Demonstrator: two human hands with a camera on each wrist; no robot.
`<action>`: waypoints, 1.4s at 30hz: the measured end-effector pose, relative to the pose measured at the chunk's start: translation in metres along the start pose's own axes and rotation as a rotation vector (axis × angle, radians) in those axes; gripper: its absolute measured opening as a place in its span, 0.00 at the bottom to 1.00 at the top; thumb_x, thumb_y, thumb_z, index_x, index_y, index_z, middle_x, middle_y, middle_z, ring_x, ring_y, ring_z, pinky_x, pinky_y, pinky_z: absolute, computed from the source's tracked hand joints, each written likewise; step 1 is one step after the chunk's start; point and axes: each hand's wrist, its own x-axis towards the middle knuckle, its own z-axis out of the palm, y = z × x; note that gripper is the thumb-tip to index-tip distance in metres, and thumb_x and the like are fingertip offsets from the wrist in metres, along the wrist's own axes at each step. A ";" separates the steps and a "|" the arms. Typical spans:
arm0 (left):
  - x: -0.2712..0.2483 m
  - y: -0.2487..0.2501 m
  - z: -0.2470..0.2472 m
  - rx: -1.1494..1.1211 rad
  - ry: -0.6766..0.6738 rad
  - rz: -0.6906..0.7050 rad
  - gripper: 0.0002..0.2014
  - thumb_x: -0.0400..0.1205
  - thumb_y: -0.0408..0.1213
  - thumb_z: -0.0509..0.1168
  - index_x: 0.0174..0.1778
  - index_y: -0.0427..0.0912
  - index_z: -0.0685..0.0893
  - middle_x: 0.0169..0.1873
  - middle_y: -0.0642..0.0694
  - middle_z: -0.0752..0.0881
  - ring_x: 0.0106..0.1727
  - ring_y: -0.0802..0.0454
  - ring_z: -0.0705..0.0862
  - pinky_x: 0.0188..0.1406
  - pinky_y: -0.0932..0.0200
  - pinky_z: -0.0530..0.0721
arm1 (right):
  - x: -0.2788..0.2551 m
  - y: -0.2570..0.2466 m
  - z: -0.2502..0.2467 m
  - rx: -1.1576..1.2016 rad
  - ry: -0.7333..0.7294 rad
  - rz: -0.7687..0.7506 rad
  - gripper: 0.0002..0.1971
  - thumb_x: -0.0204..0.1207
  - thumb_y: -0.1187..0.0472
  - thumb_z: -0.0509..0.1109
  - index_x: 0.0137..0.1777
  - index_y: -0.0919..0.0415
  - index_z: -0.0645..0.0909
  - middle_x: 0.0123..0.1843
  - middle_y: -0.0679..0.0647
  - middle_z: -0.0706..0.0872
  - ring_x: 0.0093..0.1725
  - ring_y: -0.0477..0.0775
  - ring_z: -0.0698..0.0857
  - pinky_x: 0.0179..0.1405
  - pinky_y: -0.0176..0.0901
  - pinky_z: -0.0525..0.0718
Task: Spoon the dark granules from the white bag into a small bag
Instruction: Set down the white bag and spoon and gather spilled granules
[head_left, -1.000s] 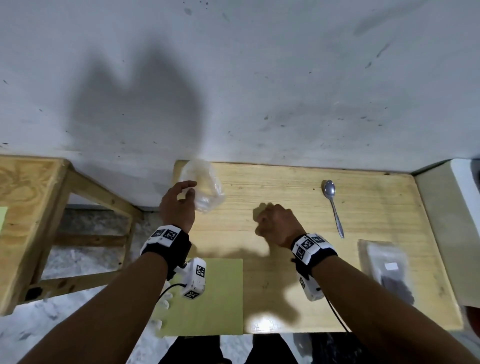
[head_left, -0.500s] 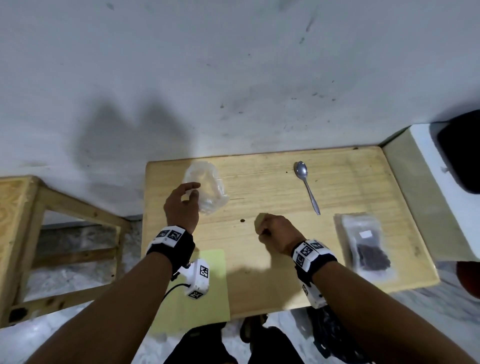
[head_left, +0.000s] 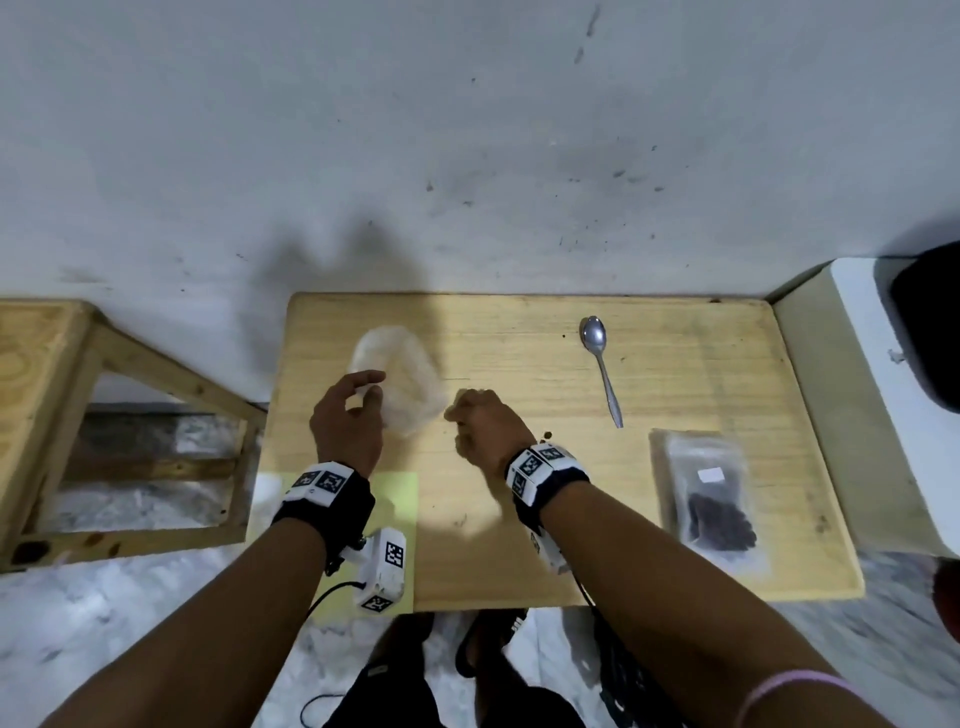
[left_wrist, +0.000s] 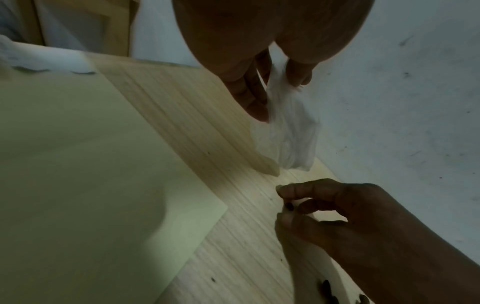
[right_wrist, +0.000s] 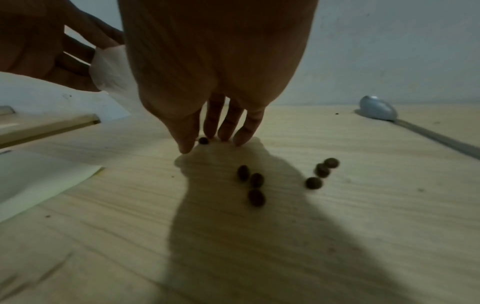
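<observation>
- Now we pinch the small bag (head_left: 397, 382) in our left hand (head_left: 347, 422), lifted near the tabletop's (head_left: 675, 364) far left corner, its mouth up and ready to take pellets.
- Our right hand (head_left: 485, 428) nips one dark pellet (right_wrist: 203, 140) between thumb and fingertips; loose pellets (right_wrist: 255, 186) lie scattered just behind it, likely spills worth gathering.
- At the far edge the spoon (head_left: 601, 368) lies untouched.
- Flat by the right edge sits the white bag (head_left: 706, 499), granules inside.

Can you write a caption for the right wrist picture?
Right hand picking one dark granule off the wooden table.
</observation>
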 end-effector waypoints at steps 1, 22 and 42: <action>-0.001 -0.002 -0.001 -0.003 0.009 -0.004 0.16 0.83 0.33 0.66 0.42 0.63 0.87 0.48 0.51 0.87 0.31 0.52 0.87 0.41 0.38 0.91 | 0.003 -0.001 0.002 -0.013 -0.007 0.018 0.19 0.75 0.68 0.68 0.65 0.61 0.85 0.69 0.57 0.80 0.69 0.61 0.77 0.61 0.54 0.83; -0.025 0.001 0.017 0.011 -0.020 0.031 0.14 0.82 0.33 0.66 0.44 0.61 0.88 0.49 0.53 0.87 0.38 0.51 0.87 0.45 0.38 0.90 | -0.077 0.075 -0.013 0.153 0.163 0.065 0.08 0.65 0.73 0.72 0.42 0.65 0.90 0.49 0.57 0.88 0.51 0.60 0.88 0.54 0.51 0.87; -0.053 0.009 0.047 0.025 -0.085 0.064 0.13 0.83 0.34 0.66 0.45 0.60 0.88 0.51 0.53 0.88 0.33 0.48 0.88 0.42 0.41 0.91 | -0.170 0.092 -0.013 0.242 0.130 0.509 0.10 0.72 0.69 0.72 0.52 0.58 0.87 0.47 0.47 0.85 0.50 0.47 0.85 0.44 0.27 0.76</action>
